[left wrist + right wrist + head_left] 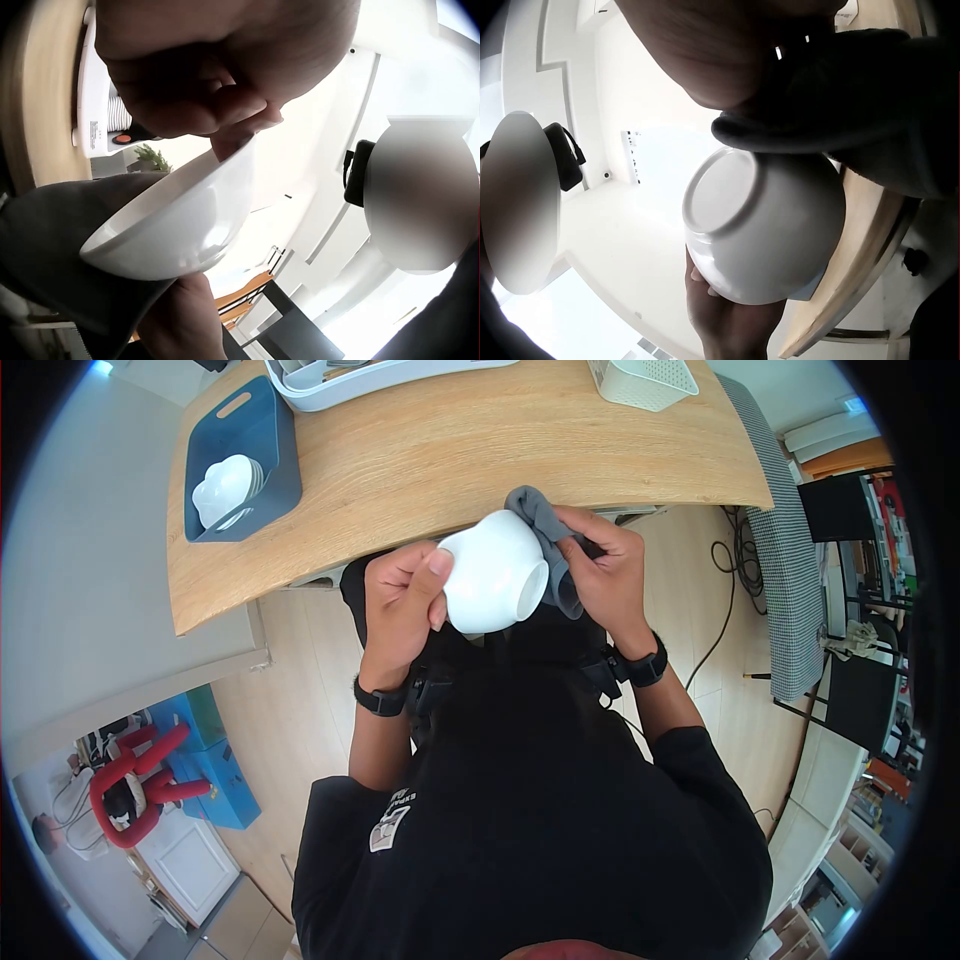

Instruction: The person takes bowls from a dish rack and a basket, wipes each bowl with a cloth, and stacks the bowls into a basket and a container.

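A white bowl (492, 575) is held tilted on its side over the lap, its foot ring turned toward the right hand. My left hand (405, 595) grips its rim, thumb on the outer wall and the other fingers partly hidden behind it. In my right hand (608, 575) a grey cloth (548, 530) is bunched between thumb and fingers, lying against the bowl's right side. The left wrist view shows the bowl (180, 221) with the cloth (67, 232) spread along its rim. From the right wrist, the cloth (817, 112) covers the bowl's upper edge.
On the wooden table (440, 460), a blue-grey bin (285, 435) at the left holds several stacked white bowls (228, 490). A white tray (340, 392) and a white perforated basket (655, 385) stand along the back. Cables (740, 560) lie on the floor at right.
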`<state>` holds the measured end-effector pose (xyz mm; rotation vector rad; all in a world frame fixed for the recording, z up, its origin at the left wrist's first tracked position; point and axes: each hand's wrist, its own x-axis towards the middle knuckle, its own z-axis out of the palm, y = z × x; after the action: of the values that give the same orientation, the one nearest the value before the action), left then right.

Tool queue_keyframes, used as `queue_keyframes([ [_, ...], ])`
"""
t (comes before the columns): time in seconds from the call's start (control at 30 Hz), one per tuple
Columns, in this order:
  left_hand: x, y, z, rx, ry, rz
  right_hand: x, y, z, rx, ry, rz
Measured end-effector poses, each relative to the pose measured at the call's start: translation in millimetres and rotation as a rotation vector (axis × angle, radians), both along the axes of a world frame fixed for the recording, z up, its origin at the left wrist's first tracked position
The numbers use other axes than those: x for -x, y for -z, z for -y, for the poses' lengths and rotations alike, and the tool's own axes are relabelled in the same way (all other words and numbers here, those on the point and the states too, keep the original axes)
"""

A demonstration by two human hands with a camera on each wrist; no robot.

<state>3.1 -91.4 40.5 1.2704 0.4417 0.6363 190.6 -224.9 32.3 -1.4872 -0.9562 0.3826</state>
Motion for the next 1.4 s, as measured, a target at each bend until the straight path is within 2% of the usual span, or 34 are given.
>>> queue_keyframes([
  [0.2, 0.2, 0.6, -0.5, 0.085, -0.130, 0.095, -0.3, 12.4, 0.1, 0.079, -0.034, -0.229],
  [0.37, 5.9, 2.8, -9.0, -0.023, -0.231, 0.120, -14.1, 14.5, 5.3, 0.093, -0.136, -0.312],
  [0.47, 19.0, -10.7, -19.3, -0.162, -0.305, -0.091, -30.4, 13.4, 11.5, 0.095, -0.085, -0.324],
  [0.5, 20.9, -11.7, -24.0, -0.165, -0.306, -0.097, -35.8, 10.2, 13.0, 0.085, -0.055, -0.325],
  [0.57, 23.3, -13.0, -36.9, -0.394, -0.512, -0.149, -48.6, 9.7, 18.5, 0.085, -0.004, -0.294],
  [0.63, 35.4, -19.6, -54.6, -0.419, -0.523, -0.170, -61.5, 10.6, 25.1, 0.082, 0.052, -0.263],
  [0.7, 45.0, -26.5, -75.2, -0.581, -0.677, -0.299, -72.9, 12.2, 32.8, 0.082, 0.154, -0.242],
  [0.93, 81.0, -51.0, -135.6, -0.755, -0.898, -0.395, -95.6, 9.1, 57.3, 0.013, 0.241, -0.243],
  [1.07, 90.1, -52.9, -156.3, -0.802, -0.951, -0.423, -104.8, 11.2, 67.9, 0.016, 0.296, -0.246],
  [1.23, 96.9, -38.9, -177.1, -0.938, -0.935, -0.665, -110.1, 17.6, 73.1, 0.003, 0.338, -0.214],
  [1.4, 97.1, -23.3, -183.5, -0.985, -0.894, -0.688, -106.9, 15.2, 73.5, 0.009, 0.361, -0.220],
])
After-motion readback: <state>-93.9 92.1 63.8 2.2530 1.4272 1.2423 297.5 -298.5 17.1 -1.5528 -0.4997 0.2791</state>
